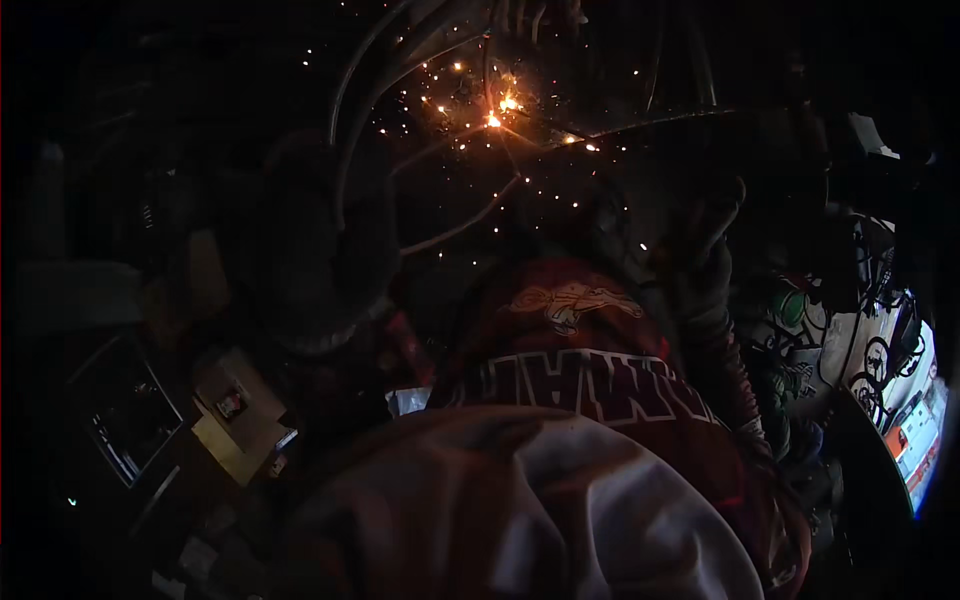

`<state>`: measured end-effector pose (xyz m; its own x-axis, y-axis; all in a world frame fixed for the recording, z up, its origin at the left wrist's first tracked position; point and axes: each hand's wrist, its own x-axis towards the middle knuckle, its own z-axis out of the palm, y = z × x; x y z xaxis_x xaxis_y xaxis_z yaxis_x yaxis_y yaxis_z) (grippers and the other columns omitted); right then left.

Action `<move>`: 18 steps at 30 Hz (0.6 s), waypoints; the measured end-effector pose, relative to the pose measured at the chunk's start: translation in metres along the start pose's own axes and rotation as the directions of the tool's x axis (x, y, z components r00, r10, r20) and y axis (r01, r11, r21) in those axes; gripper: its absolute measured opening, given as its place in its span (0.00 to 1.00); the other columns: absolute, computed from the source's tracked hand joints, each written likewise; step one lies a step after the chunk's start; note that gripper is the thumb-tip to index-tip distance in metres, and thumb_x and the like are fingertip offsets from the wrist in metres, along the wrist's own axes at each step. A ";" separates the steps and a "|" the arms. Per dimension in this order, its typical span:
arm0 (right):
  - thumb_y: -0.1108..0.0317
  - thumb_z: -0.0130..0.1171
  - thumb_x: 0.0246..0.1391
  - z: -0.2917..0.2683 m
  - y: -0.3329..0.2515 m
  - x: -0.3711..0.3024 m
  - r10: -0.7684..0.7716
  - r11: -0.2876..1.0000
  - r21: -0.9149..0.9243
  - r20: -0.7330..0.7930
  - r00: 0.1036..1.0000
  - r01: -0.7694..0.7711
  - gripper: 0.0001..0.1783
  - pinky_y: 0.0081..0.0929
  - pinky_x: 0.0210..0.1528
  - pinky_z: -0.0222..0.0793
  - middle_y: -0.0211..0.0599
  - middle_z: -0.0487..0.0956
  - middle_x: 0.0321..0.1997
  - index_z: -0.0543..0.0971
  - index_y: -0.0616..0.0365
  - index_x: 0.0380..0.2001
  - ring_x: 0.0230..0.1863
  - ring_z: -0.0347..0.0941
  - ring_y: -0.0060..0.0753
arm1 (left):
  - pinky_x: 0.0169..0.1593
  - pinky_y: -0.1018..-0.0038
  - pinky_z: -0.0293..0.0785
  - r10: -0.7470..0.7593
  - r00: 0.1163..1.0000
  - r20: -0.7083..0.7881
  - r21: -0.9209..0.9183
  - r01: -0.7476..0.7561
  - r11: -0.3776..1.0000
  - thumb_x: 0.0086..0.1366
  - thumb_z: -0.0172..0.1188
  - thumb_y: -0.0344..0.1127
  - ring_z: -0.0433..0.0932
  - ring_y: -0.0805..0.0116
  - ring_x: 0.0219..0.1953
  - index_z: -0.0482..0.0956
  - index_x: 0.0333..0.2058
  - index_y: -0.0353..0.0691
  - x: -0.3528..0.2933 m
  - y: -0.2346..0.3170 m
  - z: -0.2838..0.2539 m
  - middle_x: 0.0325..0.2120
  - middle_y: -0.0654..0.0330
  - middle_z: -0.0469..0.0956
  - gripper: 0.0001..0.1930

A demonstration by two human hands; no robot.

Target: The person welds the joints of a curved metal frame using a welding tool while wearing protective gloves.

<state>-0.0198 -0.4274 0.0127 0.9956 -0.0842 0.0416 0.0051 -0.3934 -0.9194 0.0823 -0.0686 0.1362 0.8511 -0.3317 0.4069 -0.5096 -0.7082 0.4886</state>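
Note:
Nearly everything is in deep shadow. Bright orange welding sparks (495,118) burst at the top centre, with glowing specks scattered around. Thin metal rods (465,230) run beside and below the glow, one of them bent. My left hand (325,240), in what looks like a dark glove, is left of the rods; its fingers are lost in darkness, so I cannot tell what it holds. On the right, my right hand (705,235) is raised, also apparently gloved, with one finger or thumb faintly visible upward. Anything in it is hidden by the dark.
Curved tubes or cables (350,90) arc at the upper left. Cardboard pieces (237,410) lie at lower left near a dark, screen-like panel (125,410). Bicycles (878,375) stand in a lit area at far right. My maroon printed shirt (570,340) and pale cloth (520,500) fill the lower middle.

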 end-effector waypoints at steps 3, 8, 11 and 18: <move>0.71 0.61 0.59 0.000 0.006 -0.002 -0.087 0.984 -0.157 -0.001 0.996 0.086 0.25 0.25 0.34 0.73 0.33 0.77 0.41 0.69 0.66 0.57 0.34 0.75 0.23 | 0.37 0.68 0.79 -0.023 0.999 -0.027 -0.068 0.021 0.997 0.66 0.59 0.24 0.81 0.64 0.35 0.77 0.49 0.27 -0.005 -0.002 -0.001 0.38 0.49 0.82 0.13; 0.71 0.65 0.52 -0.007 0.004 -0.003 0.156 0.973 0.154 0.113 0.981 -0.173 0.26 0.24 0.37 0.74 0.30 0.79 0.36 0.71 0.67 0.54 0.36 0.77 0.22 | 0.37 0.67 0.78 -0.054 0.998 -0.032 -0.313 0.041 0.949 0.67 0.60 0.27 0.80 0.64 0.33 0.78 0.48 0.28 -0.009 -0.013 0.002 0.36 0.50 0.81 0.13; 0.71 0.64 0.52 -0.009 0.002 -0.002 0.231 0.971 0.036 0.137 0.963 -0.238 0.26 0.24 0.38 0.74 0.30 0.79 0.35 0.72 0.68 0.54 0.36 0.77 0.22 | 0.30 0.70 0.72 -0.091 0.989 0.116 -0.772 0.148 0.618 0.68 0.59 0.31 0.74 0.67 0.26 0.77 0.50 0.28 -0.005 -0.013 0.005 0.31 0.53 0.79 0.15; 0.70 0.64 0.53 -0.011 0.015 -0.007 0.143 0.988 0.034 0.153 0.978 -0.150 0.27 0.24 0.40 0.74 0.31 0.80 0.34 0.72 0.68 0.55 0.35 0.77 0.22 | 0.12 0.80 0.53 -0.115 0.938 0.328 -0.943 0.331 0.012 0.71 0.60 0.43 0.59 0.79 0.09 0.74 0.56 0.26 0.002 -0.001 0.002 0.19 0.60 0.73 0.25</move>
<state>-0.0282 -0.4431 0.0031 0.9886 0.0013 -0.1505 -0.1408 -0.3452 -0.9279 0.0843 -0.0698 0.1348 0.8980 -0.4340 0.0723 0.1572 0.4698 0.8687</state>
